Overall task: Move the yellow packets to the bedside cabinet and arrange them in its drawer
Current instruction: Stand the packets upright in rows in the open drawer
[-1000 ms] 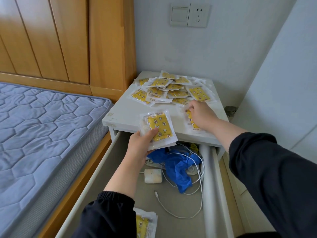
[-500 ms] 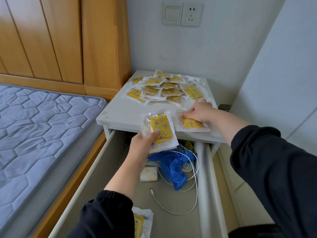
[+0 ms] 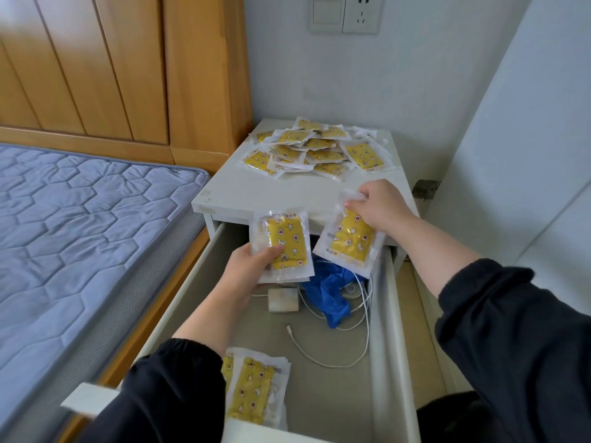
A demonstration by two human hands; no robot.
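Observation:
A heap of several yellow packets point(image 3: 315, 148) lies at the back of the white bedside cabinet top point(image 3: 256, 193). Its drawer point(image 3: 380, 314) is pulled out below. My left hand point(image 3: 246, 273) grips a small stack of yellow packets point(image 3: 283, 244) upright over the drawer's back. My right hand point(image 3: 377, 206) pinches another yellow packet point(image 3: 350, 241) by its top edge; it hangs tilted over the cabinet's front edge, just right of the stack. A pile of yellow packets point(image 3: 252, 388) lies in the drawer's near left corner, partly hidden by my left sleeve.
In the drawer lie a blue glove point(image 3: 329, 295), a white charger block point(image 3: 283, 300) and a white cable point(image 3: 332, 359). A mattress point(image 3: 80, 225) on a wooden bed frame borders the left. White walls stand behind and to the right.
My right hand has lifted its packet off the cabinet top and brought it forward over the drawer, beside the stack. My left hand has kept its stack in about the same place.

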